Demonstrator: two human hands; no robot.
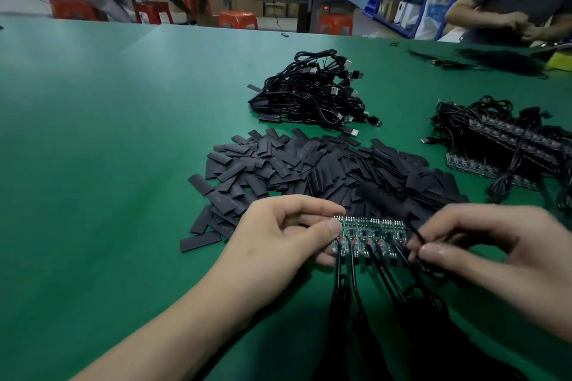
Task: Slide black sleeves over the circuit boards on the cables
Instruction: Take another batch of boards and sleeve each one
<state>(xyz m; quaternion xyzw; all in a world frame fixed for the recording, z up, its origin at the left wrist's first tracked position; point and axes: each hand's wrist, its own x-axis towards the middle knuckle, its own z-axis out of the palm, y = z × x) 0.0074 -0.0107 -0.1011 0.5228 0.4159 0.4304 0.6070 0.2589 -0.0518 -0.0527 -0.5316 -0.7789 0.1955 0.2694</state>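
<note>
Fingers of the left hand pinch the board strip steady while the right hand pinches its rightmost cable, likely to separate one.

At centre frame a heap of sleeves lies on the tabletop, a cable bundle behind it, stacked boards with cables at right, and a strip of circuit boards in front, between two hands.
</note>
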